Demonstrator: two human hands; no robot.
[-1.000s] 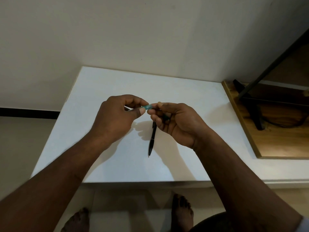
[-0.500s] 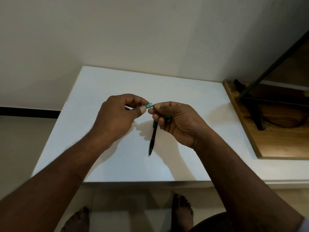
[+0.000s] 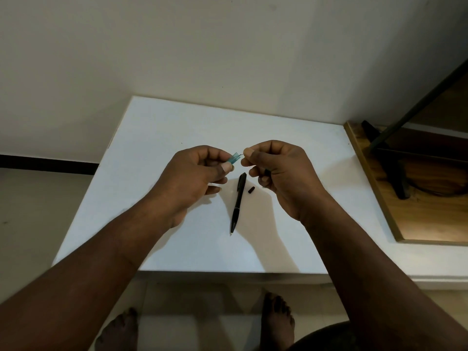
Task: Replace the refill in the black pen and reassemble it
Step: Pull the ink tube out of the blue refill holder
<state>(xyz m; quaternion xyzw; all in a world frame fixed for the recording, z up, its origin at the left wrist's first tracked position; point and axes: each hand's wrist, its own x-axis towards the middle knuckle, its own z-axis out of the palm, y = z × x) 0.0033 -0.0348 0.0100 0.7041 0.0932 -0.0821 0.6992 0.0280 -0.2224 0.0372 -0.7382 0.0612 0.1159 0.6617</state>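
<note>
The black pen (image 3: 237,202) lies mid-counter (image 3: 177,122), tip toward the front edge, with a small black piece (image 3: 250,190) just beside it. Above them, the left hand (image 3: 195,173) pinches a teal sleeve (image 3: 234,158). The right hand (image 3: 281,171) curls its fingers (image 3: 249,154) and pinches a thin rod (image 3: 243,155), likely the refill, at the sleeve's mouth. Keeping the two in line should prevent bending.

White table (image 3: 177,127): black pen (image 3: 238,203) lying flat, small black piece (image 3: 250,190) just beside it.
</note>
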